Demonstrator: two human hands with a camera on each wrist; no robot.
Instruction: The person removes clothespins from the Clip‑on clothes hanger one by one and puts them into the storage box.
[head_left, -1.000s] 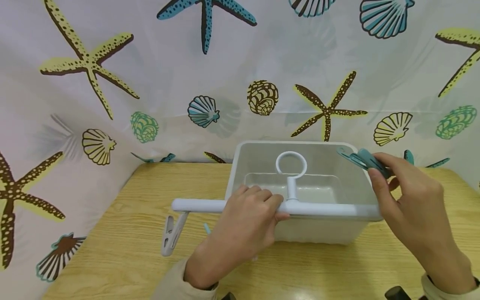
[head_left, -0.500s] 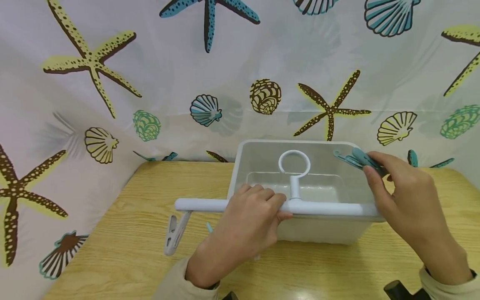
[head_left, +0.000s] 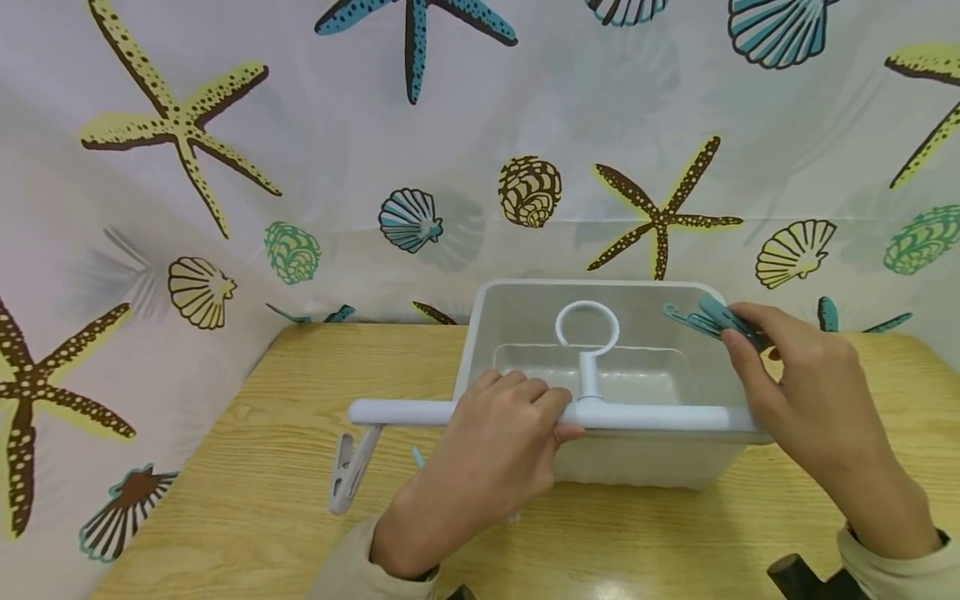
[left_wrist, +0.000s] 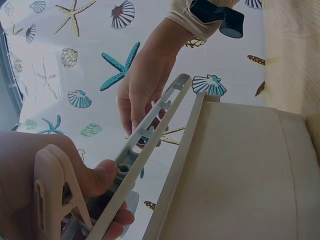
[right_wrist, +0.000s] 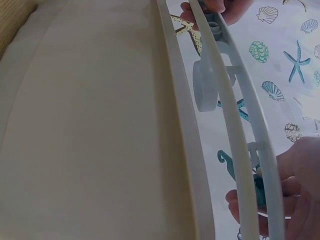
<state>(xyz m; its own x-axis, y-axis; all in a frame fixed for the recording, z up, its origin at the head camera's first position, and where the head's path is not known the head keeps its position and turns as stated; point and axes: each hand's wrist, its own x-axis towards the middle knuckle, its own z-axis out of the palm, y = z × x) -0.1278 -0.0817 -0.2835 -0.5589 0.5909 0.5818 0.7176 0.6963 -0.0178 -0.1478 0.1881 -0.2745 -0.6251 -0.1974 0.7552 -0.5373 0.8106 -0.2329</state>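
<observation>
My left hand [head_left: 491,454] grips the white bar of a clip hanger [head_left: 660,416], left of its round hook [head_left: 617,333]. A grey clip [head_left: 351,471] hangs from the bar's left end; in the left wrist view this clip [left_wrist: 55,192] sits near my left thumb. Between thumb and fingers, my right hand [head_left: 817,408] pinches a teal clip [head_left: 716,317] with a small hooked end, above the bar's right end. In the right wrist view the teal clip [right_wrist: 228,165] shows partly behind the hanger's two rails. Some fingers of both hands are hidden.
A white plastic bin [head_left: 637,462] stands on the wooden table [head_left: 247,467] just behind and below the bar. A small light-blue piece [head_left: 417,456] shows beside my left wrist. A cloth with starfish and shells [head_left: 465,150] hangs behind the table.
My right hand has moved slightly left with the teal clip, nearer the bin's inside. The left hand and the hanger have stayed almost in place.
</observation>
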